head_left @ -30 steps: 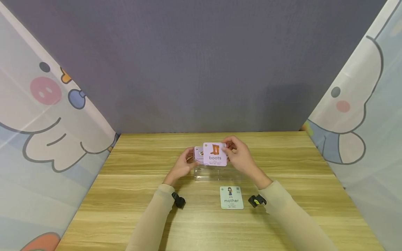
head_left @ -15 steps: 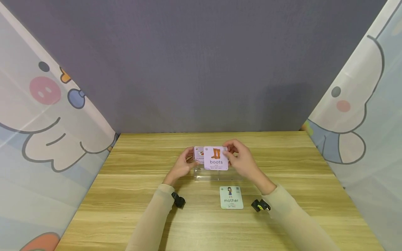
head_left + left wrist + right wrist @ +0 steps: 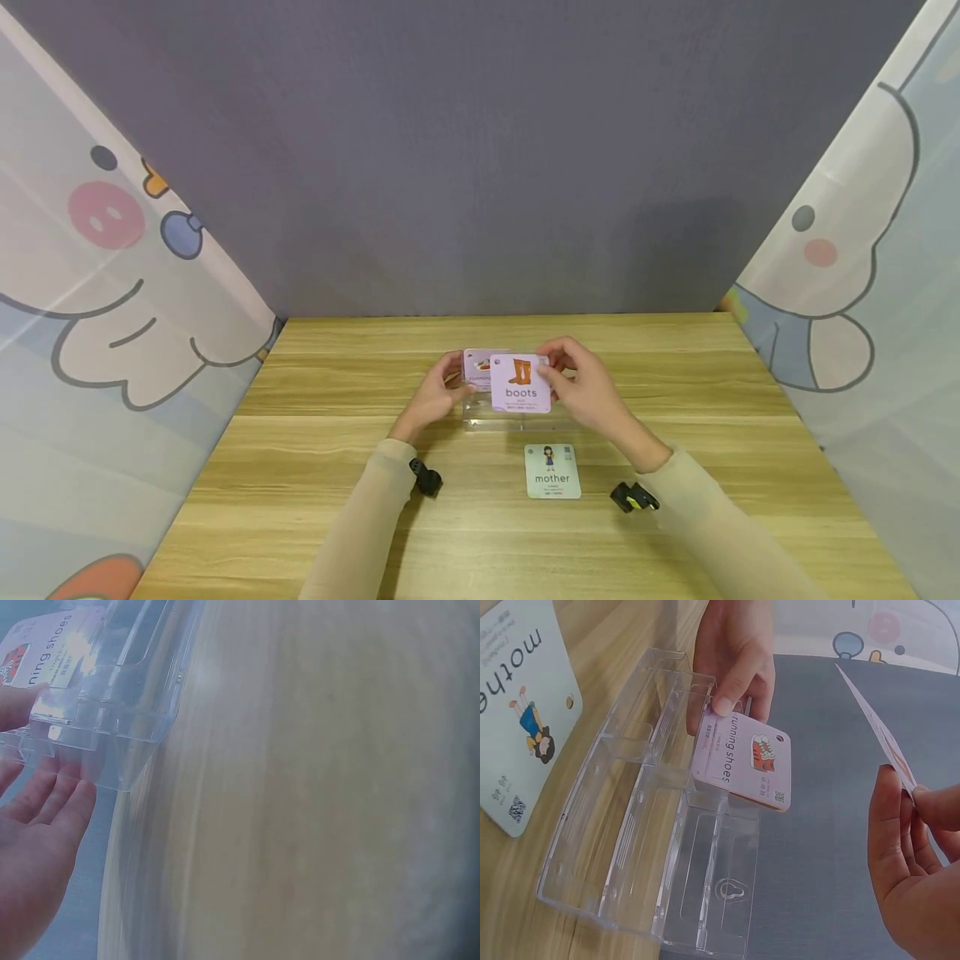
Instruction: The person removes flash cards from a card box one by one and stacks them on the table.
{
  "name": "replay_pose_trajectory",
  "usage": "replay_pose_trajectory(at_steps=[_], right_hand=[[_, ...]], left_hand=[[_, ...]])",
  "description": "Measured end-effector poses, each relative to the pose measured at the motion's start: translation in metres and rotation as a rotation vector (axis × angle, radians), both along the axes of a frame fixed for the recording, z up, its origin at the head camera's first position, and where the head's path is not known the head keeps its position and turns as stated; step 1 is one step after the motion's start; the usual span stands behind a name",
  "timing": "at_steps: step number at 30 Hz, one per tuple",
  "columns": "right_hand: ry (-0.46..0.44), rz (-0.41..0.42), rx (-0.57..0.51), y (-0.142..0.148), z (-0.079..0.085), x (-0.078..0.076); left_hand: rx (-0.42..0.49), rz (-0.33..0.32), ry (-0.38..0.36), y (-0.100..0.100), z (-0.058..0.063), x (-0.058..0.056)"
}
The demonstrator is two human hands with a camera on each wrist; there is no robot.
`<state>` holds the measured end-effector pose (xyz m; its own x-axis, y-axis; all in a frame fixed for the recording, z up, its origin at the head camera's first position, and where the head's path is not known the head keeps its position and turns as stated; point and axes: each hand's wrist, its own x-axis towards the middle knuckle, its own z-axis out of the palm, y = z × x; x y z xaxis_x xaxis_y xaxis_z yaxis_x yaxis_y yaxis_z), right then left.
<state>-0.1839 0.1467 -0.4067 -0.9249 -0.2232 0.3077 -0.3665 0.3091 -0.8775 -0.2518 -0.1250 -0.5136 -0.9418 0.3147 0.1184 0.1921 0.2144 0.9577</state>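
Boots card [image 3: 521,383], lilac: pinched between thumb and fingers of right hand [image 3: 588,387], held above clear plastic tiered rack [image 3: 736,891], apart from it. Running shoes card [image 3: 746,757], lilac: at back of rack's left end, under thumb of left hand [image 3: 431,400], rack gripped with it. Mother card [image 3: 552,487], pale green: flat on wood-grain table [image 3: 465,542], before rack.

A light, wood-grain surface [image 3: 322,492] carries a clear, stepped plastic holder [image 3: 495,423]. On the person's side of the holder, before its right half, a pale green "mother" card [image 3: 552,472] lies face up, near but not touching it.
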Motion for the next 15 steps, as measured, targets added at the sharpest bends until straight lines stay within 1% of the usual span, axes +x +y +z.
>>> replay_pose_trajectory(at_steps=[1,2,6,8,13,15], right_hand=[[-0.001,-0.001,0.001,0.001,0.0,0.0],[-0.001,-0.001,-0.001,0.001,0.0,0.001],[-0.003,-0.002,-0.006,0.004,-0.001,0.003],[-0.002,0.002,-0.015,0.005,-0.002,0.005],[-0.011,0.01,-0.021,0.008,-0.004,0.007],[-0.024,0.01,-0.018,0.009,-0.005,0.009]], left_hand=[[-0.004,-0.002,-0.002,0.0,0.001,0.0],[-0.007,-0.008,-0.002,0.0,0.006,0.002],[-0.015,-0.023,-0.013,0.001,0.026,0.012],[-0.016,-0.024,-0.011,0.001,0.024,0.011],[0.002,0.001,-0.003,0.0,0.0,0.0],[0.008,0.006,0.001,0.0,0.001,0.0]])
